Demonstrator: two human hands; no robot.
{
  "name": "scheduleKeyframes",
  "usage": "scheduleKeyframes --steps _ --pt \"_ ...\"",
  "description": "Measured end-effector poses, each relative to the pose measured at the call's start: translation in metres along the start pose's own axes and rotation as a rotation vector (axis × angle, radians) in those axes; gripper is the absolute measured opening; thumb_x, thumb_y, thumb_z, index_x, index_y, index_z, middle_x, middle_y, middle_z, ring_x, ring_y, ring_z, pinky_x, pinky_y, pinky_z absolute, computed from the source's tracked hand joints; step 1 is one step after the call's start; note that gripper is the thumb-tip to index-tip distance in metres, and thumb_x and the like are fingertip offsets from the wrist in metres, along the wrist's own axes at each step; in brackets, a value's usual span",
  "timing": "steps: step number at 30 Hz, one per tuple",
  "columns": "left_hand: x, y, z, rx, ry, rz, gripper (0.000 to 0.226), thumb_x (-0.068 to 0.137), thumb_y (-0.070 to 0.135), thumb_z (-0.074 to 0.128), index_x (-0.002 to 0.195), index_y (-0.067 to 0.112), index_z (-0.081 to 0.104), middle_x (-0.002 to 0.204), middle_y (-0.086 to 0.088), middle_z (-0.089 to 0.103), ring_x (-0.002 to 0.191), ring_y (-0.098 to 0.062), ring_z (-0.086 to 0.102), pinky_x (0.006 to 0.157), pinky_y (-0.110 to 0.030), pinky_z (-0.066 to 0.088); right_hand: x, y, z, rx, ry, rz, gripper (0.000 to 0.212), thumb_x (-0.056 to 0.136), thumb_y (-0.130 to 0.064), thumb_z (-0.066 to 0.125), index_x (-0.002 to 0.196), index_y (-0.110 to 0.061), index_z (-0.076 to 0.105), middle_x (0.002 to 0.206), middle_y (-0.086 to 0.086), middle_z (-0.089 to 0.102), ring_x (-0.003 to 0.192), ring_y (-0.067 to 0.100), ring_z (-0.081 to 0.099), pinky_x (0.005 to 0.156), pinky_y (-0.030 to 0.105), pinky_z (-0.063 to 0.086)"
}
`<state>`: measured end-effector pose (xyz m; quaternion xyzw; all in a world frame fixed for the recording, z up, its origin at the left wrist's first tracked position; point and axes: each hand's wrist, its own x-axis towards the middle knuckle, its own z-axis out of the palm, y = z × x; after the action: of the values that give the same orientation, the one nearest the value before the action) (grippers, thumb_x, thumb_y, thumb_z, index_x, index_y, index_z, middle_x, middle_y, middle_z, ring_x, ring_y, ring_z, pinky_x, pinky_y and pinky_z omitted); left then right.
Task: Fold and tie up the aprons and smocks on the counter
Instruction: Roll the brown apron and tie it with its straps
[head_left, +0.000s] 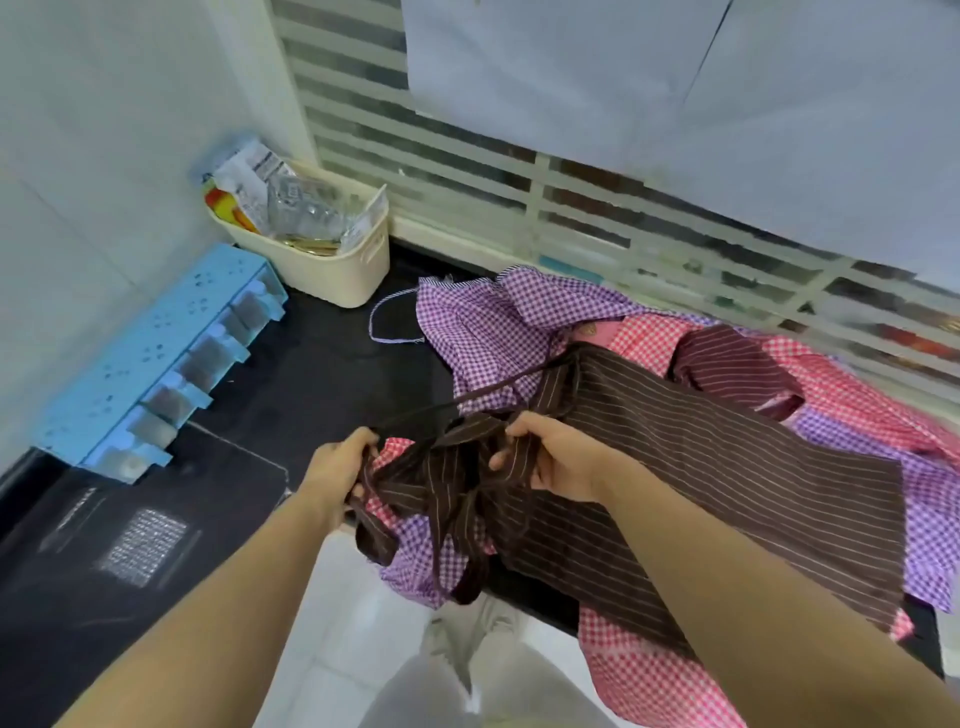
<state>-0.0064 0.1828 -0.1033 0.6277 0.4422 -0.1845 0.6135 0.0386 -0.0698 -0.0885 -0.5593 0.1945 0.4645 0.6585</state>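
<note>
Hands both busy mid-frame: left hand pinches brown striped apron strap, right hand grips bunched fabric.

Black counter below slatted window

No legible text. Print on packets in basket, white patch on black surface: blurred.

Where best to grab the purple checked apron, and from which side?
Grip its neck loop, coming from the left and above: the loop lies open on the bare black counter, clear of the pile, whereas the body lies partly under the brown striped apron.
</note>
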Motion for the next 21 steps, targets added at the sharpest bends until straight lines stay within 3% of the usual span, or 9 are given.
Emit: scheduleKeyframes --steps 2,4,6,8,10,14,17,19,21 --pt "-0.003 0.017 -0.009 -0.182 -0.119 -0.089 0.034 0.089 0.035 0.056 0.062 0.015 0.051 0.034 0.0 0.041 0.027 -0.013 0.038 0.048 -0.018 0.036 0.003 -0.021 0.009 0.078 0.009 -0.075 0.02 0.099 -0.019 0.043 0.087 -0.012 0.057 0.075 0.008 0.072 0.056 0.011 0.066 0.047 0.019 0.046" --pt "-0.002 0.031 -0.018 -0.427 -0.225 -0.085 0.031 0.092 0.039 0.053 0.074 0.014 0.056 0.046 0.0 0.051 0.037 -0.011 0.046 0.047 -0.018 0.044 0.009 -0.038 0.02 0.154 -0.02 -0.173 0.021 0.101 -0.021 0.043 0.106 -0.01 0.06 0.088 0.012 0.074 0.071 0.015 0.071 0.062 0.025 0.056" --pt "0.006 0.038 -0.028 -0.671 -0.282 -0.039 0.036 0.091 0.045 0.053 0.1 0.01 0.057 0.07 -0.004 0.064 0.06 -0.014 0.058 0.064 -0.028 0.053 0.019 -0.051 0.029 0.251 -0.05 -0.252 0.027 0.102 -0.025 0.043 0.125 -0.015 0.052 0.113 0.016 0.07 0.091 0.024 0.071 0.084 0.037 0.055" --pt "0.014 0.043 -0.038 -0.807 -0.223 0.007 0.044 0.093 0.045 0.053 0.121 0.012 0.048 0.099 -0.009 0.068 0.085 -0.021 0.064 0.083 -0.036 0.052 0.035 -0.059 0.036 0.226 0.008 -0.239 0.034 0.102 -0.029 0.045 0.133 -0.014 0.048 0.126 0.015 0.063 0.105 0.028 0.067 0.087 0.04 0.054" --pt "0.02 0.046 -0.041 -0.563 -0.09 0.048 0.032 0.094 0.041 0.054 0.114 0.016 0.056 0.104 -0.007 0.067 0.091 -0.023 0.061 0.082 -0.039 0.05 0.049 -0.064 0.041 0.076 0.113 -0.171 0.041 0.101 -0.031 0.05 0.135 -0.009 0.051 0.127 0.014 0.062 0.108 0.027 0.065 0.085 0.038 0.056" --pt "0.041 0.035 -0.041 0.102 0.256 0.175 0.012 0.089 0.03 0.066 0.08 0.023 0.062 0.104 -0.008 0.068 0.096 -0.027 0.062 0.091 -0.04 0.05 0.067 -0.057 0.034 -0.243 0.4 -0.127 0.024 0.1 -0.028 0.053 0.117 -0.011 0.059 0.111 0.009 0.067 0.098 0.021 0.065 0.089 0.036 0.054" --pt "0.055 0.027 -0.041 0.492 0.294 0.309 0.018 0.087 0.037 0.066 0.092 0.02 0.063 0.098 -0.003 0.066 0.091 -0.022 0.061 0.08 -0.033 0.047 0.071 -0.048 0.029 -0.441 0.633 -0.271 0.018 0.097 -0.028 0.055 0.091 -0.014 0.064 0.094 0.006 0.069 0.086 0.019 0.065 0.089 0.038 0.054" --pt "0.06 0.027 -0.04 0.732 0.331 0.428 0.019 0.087 0.042 0.064 0.089 0.023 0.064 0.093 -0.001 0.064 0.093 -0.024 0.058 0.078 -0.034 0.044 0.07 -0.046 0.029 -0.539 0.548 -0.335 0.022 0.097 -0.029 0.055 0.083 -0.012 0.061 0.084 0.002 0.065 0.078 0.016 0.061 0.089 0.042 0.052" --pt "0.064 0.026 -0.038 0.984 0.449 0.576 0.022 0.087 0.049 0.061 0.079 0.029 0.066 0.092 0.002 0.06 0.102 -0.028 0.051 0.086 -0.04 0.04 0.067 -0.042 0.032 -0.661 0.314 -0.328 0.025 0.094 -0.038 0.06 0.082 -0.016 0.061 0.08 -0.003 0.061 0.077 0.011 0.058 0.082 0.039 0.051"
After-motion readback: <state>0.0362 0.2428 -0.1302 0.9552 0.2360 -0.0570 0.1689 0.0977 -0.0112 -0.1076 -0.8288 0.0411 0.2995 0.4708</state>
